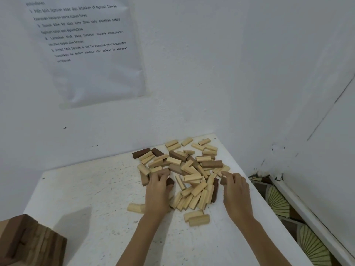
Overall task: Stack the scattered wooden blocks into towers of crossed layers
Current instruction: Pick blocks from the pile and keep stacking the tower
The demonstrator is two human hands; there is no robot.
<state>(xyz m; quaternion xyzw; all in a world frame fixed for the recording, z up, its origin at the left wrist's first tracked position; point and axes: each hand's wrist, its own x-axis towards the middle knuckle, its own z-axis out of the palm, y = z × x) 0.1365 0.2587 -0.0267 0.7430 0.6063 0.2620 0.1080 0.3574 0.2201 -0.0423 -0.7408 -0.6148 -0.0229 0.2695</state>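
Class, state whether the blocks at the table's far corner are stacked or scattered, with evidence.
Scattered: the blocks lie at mixed angles in a loose heap on the table.

**White corner, patterned floor**

Plain white walls (211,64) meet in a corner at the right. A printed paper sheet (92,73) hangs at upper left. A white, speckled table (92,189) fills the lower frame, and fan-patterned floor (278,204) shows at lower right.

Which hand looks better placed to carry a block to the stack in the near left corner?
Probably left. The left hand grips a dark block at the left edge of the pile, nearest the stack. The right hand pinches a brown block on the far side.
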